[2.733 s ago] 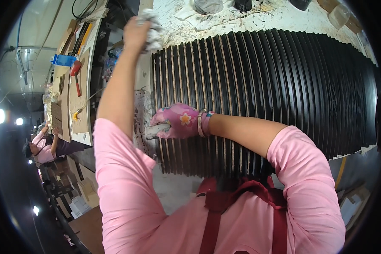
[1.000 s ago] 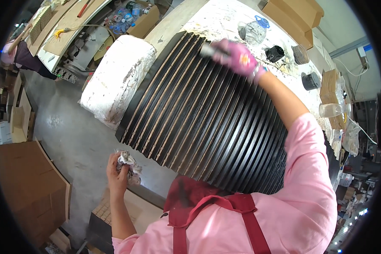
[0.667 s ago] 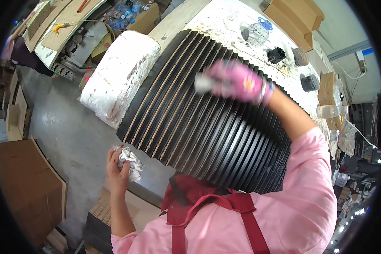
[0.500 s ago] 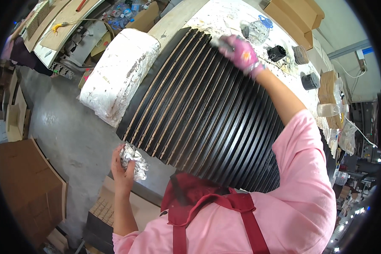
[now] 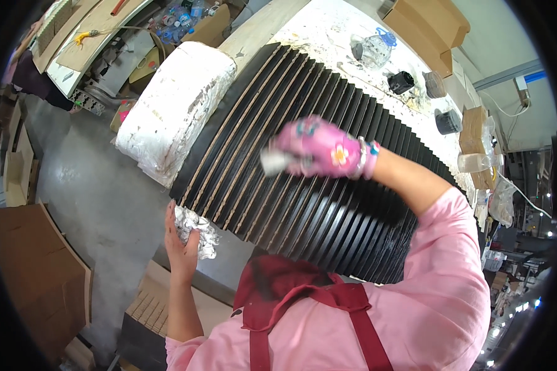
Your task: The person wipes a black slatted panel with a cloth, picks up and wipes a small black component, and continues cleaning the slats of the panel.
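A wide black panel (image 5: 359, 207) of parallel slats lies in front of me. Brown lines run along the slats on its left side. My right hand (image 5: 322, 148), in a pink flowered glove, is closed on a small white pad or wad (image 5: 273, 162) over the panel's left middle. That white piece is smeared by motion, so its kind is unclear. My left hand (image 5: 181, 252) is bare and curls around a crumpled white rag (image 5: 199, 238) with dark stains, by the panel's near left corner.
A white wrapped block (image 5: 176, 102) lies against the panel's left side. Behind the panel, the stained white table (image 5: 319, 25) bears a clear jug (image 5: 374, 52) and dark cups (image 5: 401, 81). A cardboard box (image 5: 37, 266) stands lower left. Another person (image 5: 34, 80) is at upper left.
My right hand has moved from the panel's far edge toward me and left, with the white piece in it. My left hand stays by the near left corner with the rag.
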Tool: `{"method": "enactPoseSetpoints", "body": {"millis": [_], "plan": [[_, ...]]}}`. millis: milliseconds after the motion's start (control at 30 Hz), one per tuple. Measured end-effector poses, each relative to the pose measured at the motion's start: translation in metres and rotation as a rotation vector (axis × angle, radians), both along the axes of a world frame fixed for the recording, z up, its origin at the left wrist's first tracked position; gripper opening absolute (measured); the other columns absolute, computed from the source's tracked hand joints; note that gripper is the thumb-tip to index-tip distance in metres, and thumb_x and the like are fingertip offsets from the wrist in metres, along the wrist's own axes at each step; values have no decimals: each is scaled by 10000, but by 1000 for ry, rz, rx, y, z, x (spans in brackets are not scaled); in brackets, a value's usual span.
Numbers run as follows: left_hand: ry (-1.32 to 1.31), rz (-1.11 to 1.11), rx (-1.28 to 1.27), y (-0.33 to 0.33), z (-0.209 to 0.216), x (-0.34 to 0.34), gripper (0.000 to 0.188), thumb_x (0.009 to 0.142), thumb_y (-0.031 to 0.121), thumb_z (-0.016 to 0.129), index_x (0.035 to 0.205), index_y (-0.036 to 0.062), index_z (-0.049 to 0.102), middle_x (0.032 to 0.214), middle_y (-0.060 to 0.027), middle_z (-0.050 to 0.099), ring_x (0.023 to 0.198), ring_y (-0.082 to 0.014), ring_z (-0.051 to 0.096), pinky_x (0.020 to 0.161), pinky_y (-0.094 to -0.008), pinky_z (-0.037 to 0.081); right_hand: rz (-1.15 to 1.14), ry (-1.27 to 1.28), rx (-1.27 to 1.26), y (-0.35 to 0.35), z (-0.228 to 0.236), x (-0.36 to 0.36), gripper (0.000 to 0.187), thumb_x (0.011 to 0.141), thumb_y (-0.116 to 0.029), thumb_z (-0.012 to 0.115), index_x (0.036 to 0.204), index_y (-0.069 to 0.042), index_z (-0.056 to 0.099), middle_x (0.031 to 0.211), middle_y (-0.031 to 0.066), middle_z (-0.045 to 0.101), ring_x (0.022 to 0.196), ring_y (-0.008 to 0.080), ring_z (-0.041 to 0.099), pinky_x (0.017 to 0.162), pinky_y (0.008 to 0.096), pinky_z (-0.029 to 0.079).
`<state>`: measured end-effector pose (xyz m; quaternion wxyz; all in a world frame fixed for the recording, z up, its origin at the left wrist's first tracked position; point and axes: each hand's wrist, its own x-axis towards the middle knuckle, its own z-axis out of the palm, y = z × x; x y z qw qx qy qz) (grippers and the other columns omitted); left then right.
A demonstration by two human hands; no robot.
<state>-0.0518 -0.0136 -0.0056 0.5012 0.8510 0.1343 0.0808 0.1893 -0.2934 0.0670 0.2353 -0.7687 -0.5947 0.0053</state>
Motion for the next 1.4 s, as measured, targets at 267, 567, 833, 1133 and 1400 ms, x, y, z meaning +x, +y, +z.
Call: {"method": "enactPoseSetpoints", "body": {"millis": [267, 567, 833, 1133, 1400], "plan": [[-67, -2, 36, 1, -6, 4, 662, 770, -32, 590, 1392, -19, 365, 1392, -208, 441, 1277, -342, 444, 1079, -381, 316, -803, 194, -124, -32, -4, 137, 477, 900, -346, 622, 1267, -48, 560, 1094, 154, 656, 990, 295, 644, 886, 367, 510], [-73, 26, 103, -2, -13, 6, 646, 788, 19, 596, 1385, -34, 355, 1395, -222, 424, 1288, -365, 420, 1086, -405, 305, -608, 283, 10, 25, 1, 80, 406, 899, -302, 627, 1220, -57, 582, 1034, 149, 640, 974, 290, 629, 847, 398, 524], [-79, 78, 23, 1, -28, -5, 691, 777, -63, 537, 1428, -2, 311, 1449, -189, 383, 1363, -321, 348, 1130, -391, 229, 157, 55, -78, -8, -1, -35, 455, 792, -387, 720, 1142, -122, 599, 1045, 94, 647, 979, 259, 634, 937, 399, 482], [-81, 188, -63, -24, -23, 3, 664, 860, 38, 546, 1462, -1, 269, 1433, -194, 408, 1301, -268, 416, 1087, -343, 278, -367, 34, -216, -87, 8, 38, 319, 868, -274, 657, 1116, -77, 612, 897, 91, 668, 854, 218, 666, 787, 369, 553], [113, 220, -82, -34, -6, 7, 690, 889, 82, 551, 1504, 82, 238, 1450, -165, 405, 1285, -253, 445, 1051, -324, 330, -729, 226, -141, -116, -3, 112, 312, 930, -242, 581, 1185, -62, 589, 876, 92, 671, 722, 162, 653, 645, 300, 564]]}}
